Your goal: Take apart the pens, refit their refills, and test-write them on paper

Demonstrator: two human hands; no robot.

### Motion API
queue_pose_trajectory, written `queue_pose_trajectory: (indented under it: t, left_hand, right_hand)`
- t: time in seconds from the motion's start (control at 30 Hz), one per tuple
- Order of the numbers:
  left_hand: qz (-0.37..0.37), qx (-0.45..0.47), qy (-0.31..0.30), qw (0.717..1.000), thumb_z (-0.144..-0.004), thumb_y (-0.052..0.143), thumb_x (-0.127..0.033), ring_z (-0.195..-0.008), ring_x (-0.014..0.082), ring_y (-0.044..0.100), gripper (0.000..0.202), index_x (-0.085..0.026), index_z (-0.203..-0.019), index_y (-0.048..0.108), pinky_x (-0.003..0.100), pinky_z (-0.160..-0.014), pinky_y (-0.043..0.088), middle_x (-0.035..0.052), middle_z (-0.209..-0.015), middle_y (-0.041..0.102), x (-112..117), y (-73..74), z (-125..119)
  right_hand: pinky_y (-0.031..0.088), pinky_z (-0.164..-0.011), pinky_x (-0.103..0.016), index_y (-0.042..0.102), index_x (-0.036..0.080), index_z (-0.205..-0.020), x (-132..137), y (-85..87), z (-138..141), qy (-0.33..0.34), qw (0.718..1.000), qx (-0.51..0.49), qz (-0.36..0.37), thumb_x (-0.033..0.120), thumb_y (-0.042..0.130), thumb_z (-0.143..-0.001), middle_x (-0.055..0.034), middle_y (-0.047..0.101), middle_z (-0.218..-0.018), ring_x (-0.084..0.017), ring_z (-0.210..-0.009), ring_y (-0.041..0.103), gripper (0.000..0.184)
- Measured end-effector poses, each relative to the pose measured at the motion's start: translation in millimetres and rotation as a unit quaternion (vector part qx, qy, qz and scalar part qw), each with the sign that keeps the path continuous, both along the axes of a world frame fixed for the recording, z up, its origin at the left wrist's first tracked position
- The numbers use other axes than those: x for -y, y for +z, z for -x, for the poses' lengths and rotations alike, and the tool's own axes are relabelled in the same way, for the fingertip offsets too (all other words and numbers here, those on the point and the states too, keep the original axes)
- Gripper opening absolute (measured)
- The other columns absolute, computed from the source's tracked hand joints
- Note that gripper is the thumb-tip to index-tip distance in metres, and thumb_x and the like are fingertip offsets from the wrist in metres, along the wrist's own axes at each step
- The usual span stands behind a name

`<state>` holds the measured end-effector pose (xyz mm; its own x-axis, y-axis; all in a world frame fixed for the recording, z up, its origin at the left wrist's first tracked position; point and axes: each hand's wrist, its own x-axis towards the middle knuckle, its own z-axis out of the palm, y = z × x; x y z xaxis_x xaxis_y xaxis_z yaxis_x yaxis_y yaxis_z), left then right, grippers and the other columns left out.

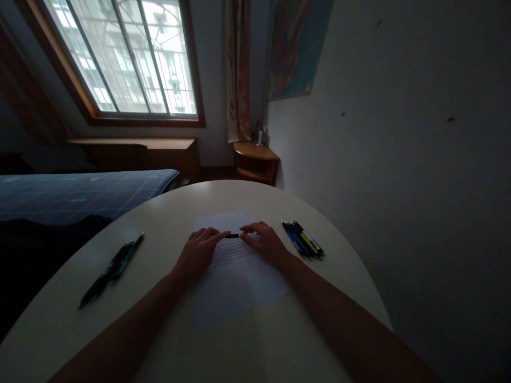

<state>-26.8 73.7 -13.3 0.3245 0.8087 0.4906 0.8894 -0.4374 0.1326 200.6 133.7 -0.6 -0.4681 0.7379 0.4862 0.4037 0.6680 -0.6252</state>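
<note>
A dark pen [232, 235] lies crosswise between my two hands, just above a sheet of paper with lines of handwriting [235, 287]. My left hand [202, 247] grips its left end, the thumb and fingers closed around it and hiding that part. At the pen's pale right end, the thumb and fingertips of my right hand [265, 243] pinch it. Both wrists rest low over the page, which partly shows between the forearms.
Several pens [302, 240] lie side by side on the right of the round white table [167, 330]. A few dark pens [114, 268] lie at the left. A bed [80, 194] stands beyond the left edge; the wall [399, 175] is close on the right.
</note>
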Motion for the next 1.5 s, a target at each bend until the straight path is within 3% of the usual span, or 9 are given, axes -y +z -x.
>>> queue_pose_trajectory:
  t: [0.17, 0.37, 0.57, 0.9, 1.23, 1.5]
  left_hand:
    - [0.003, -0.004, 0.003, 1.000, -0.093, 0.042, -0.008, -0.093, 0.0200, 0.057, 0.045, -0.029, -0.130, 0.058, 0.038, -0.085, 0.044, 0.0053, -0.106, 0.065, 0.9, 1.1, -0.7]
    - [0.005, -0.001, 0.007, 1.000, -0.093, 0.043, -0.009, -0.094, 0.0197, 0.058, 0.044, -0.030, -0.129, 0.058, 0.037, -0.086, 0.044, 0.0050, -0.106, 0.065, 0.5, 1.1, -1.0]
    - [0.008, -0.001, 0.005, 1.000, -0.093, 0.042, -0.007, -0.094, 0.0199, 0.057, 0.046, -0.030, -0.129, 0.058, 0.038, -0.085, 0.045, 0.0049, -0.107, 0.065, 2.2, 2.9, -1.4]
    - [0.001, 0.004, 0.003, 1.000, -0.092, 0.042, -0.007, -0.094, 0.0199, 0.057, 0.046, -0.029, -0.131, 0.057, 0.038, -0.085, 0.045, 0.0057, -0.108, 0.065, 0.1, -0.8, 0.6]
    - [0.003, 0.003, 0.003, 1.000, -0.094, 0.042, -0.009, -0.093, 0.0194, 0.058, 0.045, -0.031, -0.131, 0.055, 0.036, -0.084, 0.046, 0.0046, -0.106, 0.065, -0.3, -0.2, 0.5]
    - [0.013, 0.026, 0.001, 1.000, -0.093, 0.041, -0.008, -0.094, 0.0186, 0.058, 0.047, -0.030, -0.132, 0.055, 0.036, -0.084, 0.049, 0.0049, -0.107, 0.064, 1.2, 2.1, -1.3]
  right_hand:
    - [0.048, -0.082, -0.031, 0.073, 0.023, -0.093, -0.6, -0.2, 0.4, 0.011, 1.000, 0.011, -0.001, 0.026, 0.067, -0.086, -0.0037, 0.072, -0.090, -0.017, -0.088, 0.063, 0.010]
    - [0.049, -0.080, -0.031, 0.070, 0.023, -0.104, -0.9, -2.4, -0.6, 0.012, 1.000, 0.004, 0.014, 0.024, 0.071, -0.082, -0.0036, 0.071, -0.095, -0.017, -0.089, 0.063, 0.022]
    - [0.049, -0.079, -0.030, 0.072, 0.023, -0.096, -0.8, -1.6, 0.0, 0.018, 1.000, 0.002, 0.005, 0.025, 0.068, -0.085, -0.0037, 0.071, -0.091, -0.017, -0.088, 0.063, 0.012]
    - [0.049, -0.078, -0.030, 0.069, 0.023, -0.103, -2.2, -3.7, -1.1, 0.015, 1.000, -0.005, -0.008, 0.023, 0.071, -0.082, -0.0032, 0.071, -0.094, -0.016, -0.088, 0.062, 0.022]
    - [0.047, -0.076, -0.028, 0.068, 0.020, -0.095, -2.0, -3.9, -0.5, 0.016, 1.000, -0.009, -0.002, 0.018, 0.066, -0.083, -0.0024, 0.068, -0.088, -0.015, -0.084, 0.061, 0.013]
    - [0.047, -0.074, -0.026, 0.068, 0.021, -0.097, -0.9, -3.1, -0.1, 0.018, 1.000, -0.024, -0.007, 0.014, 0.059, -0.083, -0.0020, 0.065, -0.089, -0.014, -0.084, 0.061, 0.018]
